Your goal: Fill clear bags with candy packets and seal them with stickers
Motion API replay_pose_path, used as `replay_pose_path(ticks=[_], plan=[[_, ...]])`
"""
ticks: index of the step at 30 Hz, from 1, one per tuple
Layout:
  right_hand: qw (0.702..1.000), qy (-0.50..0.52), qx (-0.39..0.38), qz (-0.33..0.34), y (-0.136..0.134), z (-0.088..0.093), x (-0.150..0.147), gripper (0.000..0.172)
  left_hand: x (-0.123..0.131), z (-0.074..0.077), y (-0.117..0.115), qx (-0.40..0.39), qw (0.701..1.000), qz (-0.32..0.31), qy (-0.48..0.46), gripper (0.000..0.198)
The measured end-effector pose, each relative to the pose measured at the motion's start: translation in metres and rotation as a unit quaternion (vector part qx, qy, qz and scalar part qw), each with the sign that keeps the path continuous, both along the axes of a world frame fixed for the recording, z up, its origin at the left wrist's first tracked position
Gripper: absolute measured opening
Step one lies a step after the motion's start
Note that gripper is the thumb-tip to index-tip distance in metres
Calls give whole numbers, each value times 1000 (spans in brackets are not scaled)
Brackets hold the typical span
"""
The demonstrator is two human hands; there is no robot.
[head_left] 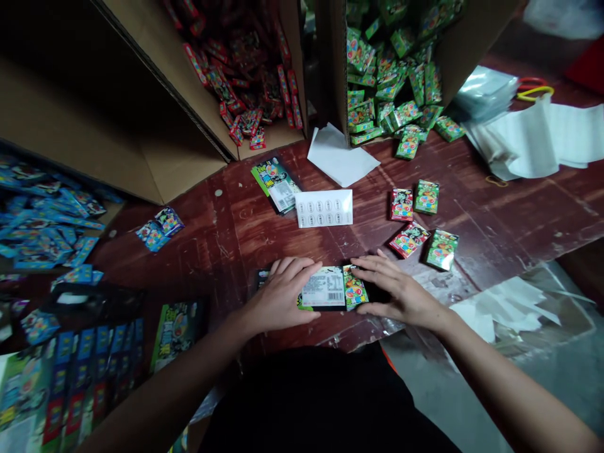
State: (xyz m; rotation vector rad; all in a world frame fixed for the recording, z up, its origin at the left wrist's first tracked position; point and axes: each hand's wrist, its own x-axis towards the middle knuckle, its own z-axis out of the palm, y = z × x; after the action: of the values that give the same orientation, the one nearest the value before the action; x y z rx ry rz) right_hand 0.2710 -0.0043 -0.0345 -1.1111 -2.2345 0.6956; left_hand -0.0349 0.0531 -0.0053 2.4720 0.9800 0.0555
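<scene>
A dark package with a white barcode label (323, 287) lies flat at the table's near edge. My left hand (283, 292) rests over its left part, fingers stretched and lying on it. At the package's right end is a small green box (355, 288). My right hand (394, 289) touches that box's right side, fingers spread and thumb low. Part of the package is hidden under my left hand. Beyond it lies a sheet of round stickers (324, 208), beside a stack of green and black cards (276, 184).
Two red boxes (401, 204) and two green boxes (427, 196) lie right of centre. Cartons of red packs (240, 82) and green packs (389, 82) stand at the back. Blue packs (42, 217) are at left, white paper scraps (509, 308) at right.
</scene>
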Motion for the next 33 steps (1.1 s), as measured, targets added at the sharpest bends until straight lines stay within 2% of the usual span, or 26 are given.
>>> replay_pose_path(ticks=[7, 11, 15, 16, 18, 20, 22, 24, 29, 33], plan=[[996, 20, 20, -90, 5, 9, 5, 64, 12, 11, -2, 0, 996, 81, -25, 90], [999, 9, 20, -43, 9, 12, 2, 65, 16, 10, -5, 19, 993, 111, -34, 87], [999, 14, -49, -14, 20, 17, -4, 63, 21, 3, -13, 27, 988, 145, -47, 90], [997, 33, -65, -33, 24, 18, -8, 62, 24, 2, -15, 26, 985, 163, -52, 90], [983, 106, -93, -116, 31, 17, -19, 60, 30, 1, -18, 24, 978, 199, -64, 92], [951, 194, -126, -206, 38, 14, -29, 56, 35, 1, -20, 28, 972, 220, -73, 94], [927, 234, -167, -242, 44, 11, -33, 50, 37, 1, -19, 36, 971, 225, -72, 96], [927, 224, -187, -236, 50, 10, -30, 45, 35, 0, -17, 45, 971, 224, -64, 96], [954, 157, -188, -171, 63, 20, -11, 36, 25, 0, -6, 70, 965, 245, -57, 92], [961, 137, -205, -122, 75, 31, -14, 33, 23, 4, -1, 83, 975, 197, -60, 92]])
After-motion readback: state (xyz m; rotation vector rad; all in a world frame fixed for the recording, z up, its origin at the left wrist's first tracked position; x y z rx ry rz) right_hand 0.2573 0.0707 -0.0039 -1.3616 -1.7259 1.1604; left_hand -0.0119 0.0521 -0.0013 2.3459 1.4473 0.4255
